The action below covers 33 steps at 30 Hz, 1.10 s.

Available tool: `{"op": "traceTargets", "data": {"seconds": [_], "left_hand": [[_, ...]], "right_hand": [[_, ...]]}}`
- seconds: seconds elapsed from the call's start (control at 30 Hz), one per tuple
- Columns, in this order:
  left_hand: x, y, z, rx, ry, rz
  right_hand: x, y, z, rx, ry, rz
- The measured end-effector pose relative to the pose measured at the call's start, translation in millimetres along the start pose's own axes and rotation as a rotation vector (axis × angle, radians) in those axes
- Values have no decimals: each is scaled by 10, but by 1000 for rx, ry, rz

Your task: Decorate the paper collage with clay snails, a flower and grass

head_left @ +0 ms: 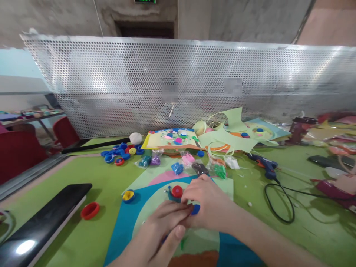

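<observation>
My left hand (164,230) and my right hand (207,202) meet low over a paper collage, a pale green oval (147,211) on a blue sheet (125,222). Between them shows a small blue piece (196,209), perhaps a cap or clay. My right fingers curl around it; my left fingers lie pressed together, tips against it. Part of it is hidden. Just beyond the fingers, a red cap (177,191) with a pink centre sits on the oval. Another blue bit and a green strip (182,243) peek out under my left hand.
Blue caps (122,150) lie heaped at the back left. Bagged clay (178,168), a finished-looking collage (172,139) and paper scraps (233,139) lie behind. A glue gun (264,165) with looping cord is right; a phone (52,218) and red ring (90,210) left. Perforated metal panel (167,66) behind.
</observation>
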<state>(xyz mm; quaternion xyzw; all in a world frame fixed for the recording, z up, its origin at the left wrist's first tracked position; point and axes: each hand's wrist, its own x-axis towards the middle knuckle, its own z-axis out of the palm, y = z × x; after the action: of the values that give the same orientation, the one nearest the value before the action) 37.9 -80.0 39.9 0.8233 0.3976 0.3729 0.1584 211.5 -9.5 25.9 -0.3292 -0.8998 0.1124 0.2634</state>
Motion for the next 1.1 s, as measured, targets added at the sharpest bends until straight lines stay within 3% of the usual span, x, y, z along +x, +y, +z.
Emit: {"op": "traceTargets", "data": {"seconds": [0.13,0.23,0.3,0.53,0.7,0.87,1.1], "left_hand": [[-25,-71,2,73,4,0],[-61,-226,94,122,-15,234],[-84,-299,154,156,-12,296],[-47,-159,27,143,22,132],[-30,-118,18,128,-43,137],[-64,-184,62,111,38,105],[-32,-128,62,214,-43,218]], "right_hand": [[0,9,-62,-8,-1,39],[-10,-34,-68,-65,-46,-8],[-19,-66,-58,-97,-78,-51],[-14,-35,-105,-66,53,-16],[-16,-55,-71,-78,5,-75],[-8,-26,-115,-31,49,-43],[-15,-54,-73,-40,-61,-89]]}}
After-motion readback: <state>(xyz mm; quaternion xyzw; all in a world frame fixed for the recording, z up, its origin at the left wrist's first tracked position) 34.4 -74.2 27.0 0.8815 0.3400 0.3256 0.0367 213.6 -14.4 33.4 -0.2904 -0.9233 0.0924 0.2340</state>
